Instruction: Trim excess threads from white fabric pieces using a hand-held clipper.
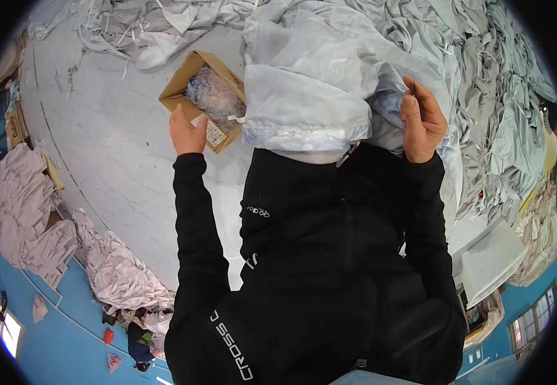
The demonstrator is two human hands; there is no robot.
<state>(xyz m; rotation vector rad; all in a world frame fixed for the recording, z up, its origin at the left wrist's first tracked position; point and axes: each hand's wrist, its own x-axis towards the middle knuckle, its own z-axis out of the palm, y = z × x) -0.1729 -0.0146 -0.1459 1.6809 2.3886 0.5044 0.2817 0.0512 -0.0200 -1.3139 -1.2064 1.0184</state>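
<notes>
A pale grey-blue piece of cloth (pixel 310 70) lies spread in front of me, its hemmed edge near my waist. My left hand (pixel 189 133) is at the near left side of an open cardboard box (pixel 174 86), thumb and fingers apart; whether it touches the box is unclear. Inside the box is a clear plastic bag (pixel 214 93) with contents I cannot make out. Just right of the cloth, my right hand (pixel 423 122) is raised, pinching a thin dark object (pixel 412 86) between thumb and fingers. Its kind is too small to tell.
The pale tabletop (pixel 111 141) extends to the left. Heaped grey cloth (pixel 483 122) covers the right side, with more along the far edge. Beyond the table, piles of pale cloth (pixel 25 205) stand on a blue floor, and another person (pixel 140 343) is at the lower left.
</notes>
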